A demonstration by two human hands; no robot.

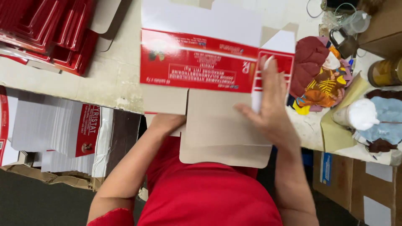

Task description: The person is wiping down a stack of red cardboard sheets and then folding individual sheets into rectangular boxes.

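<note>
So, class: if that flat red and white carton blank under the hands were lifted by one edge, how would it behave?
The carton blank is a thin flat sheet with creased flaps, so it would probably bend at the folds rather than stay rigid. It looks light. The right hand presses it flat on the table; the left hand is tucked under its edge.

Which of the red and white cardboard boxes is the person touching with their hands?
The unfolded carton lying flat on the table, right in front of the person. The right hand presses on it. The others sit untouched: a stack at left and a red pile at top left.
</note>
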